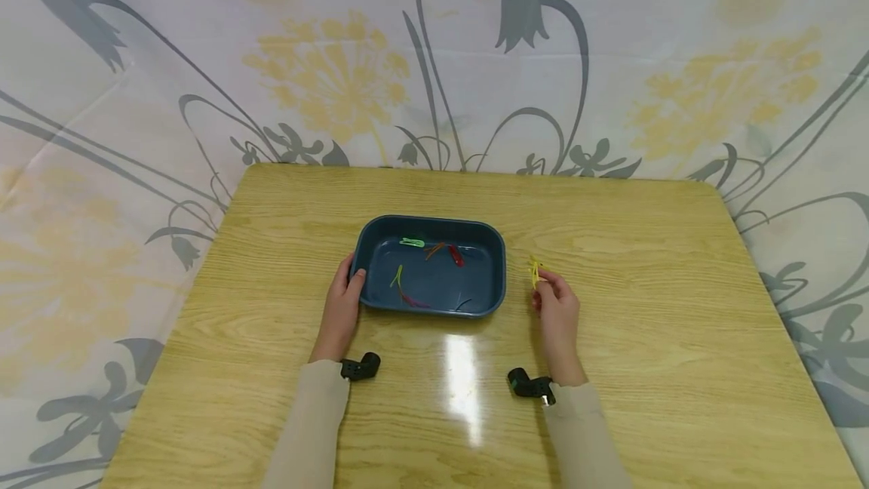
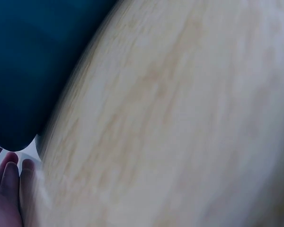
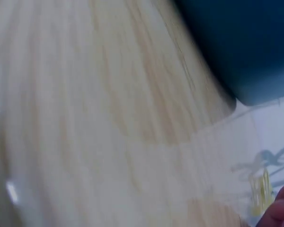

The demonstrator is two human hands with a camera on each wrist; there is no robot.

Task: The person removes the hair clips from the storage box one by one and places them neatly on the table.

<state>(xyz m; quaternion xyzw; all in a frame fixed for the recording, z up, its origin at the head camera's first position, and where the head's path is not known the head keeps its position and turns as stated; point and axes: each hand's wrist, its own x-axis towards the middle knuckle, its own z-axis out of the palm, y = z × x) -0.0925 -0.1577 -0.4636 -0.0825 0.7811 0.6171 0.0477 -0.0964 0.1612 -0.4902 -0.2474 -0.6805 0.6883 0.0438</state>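
Right hand [image 1: 558, 313] pinches a small yellow clip [image 1: 535, 271] at fingertips, lifted just off the wooden table [image 1: 679, 338], right of the blue tray [image 1: 498, 262]. Left hand [image 1: 342, 306] grips tray's left rim, probably steadying it. Tray holds green clip [image 1: 411, 242], red clip [image 1: 456, 255], other blurry bits.

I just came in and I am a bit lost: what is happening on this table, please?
A person sits at a wooden table. Their left hand holds the left rim of a dark blue tray, which contains several small coloured clips. Their right hand pinches a yellow clip in its grip, just right of the tray.
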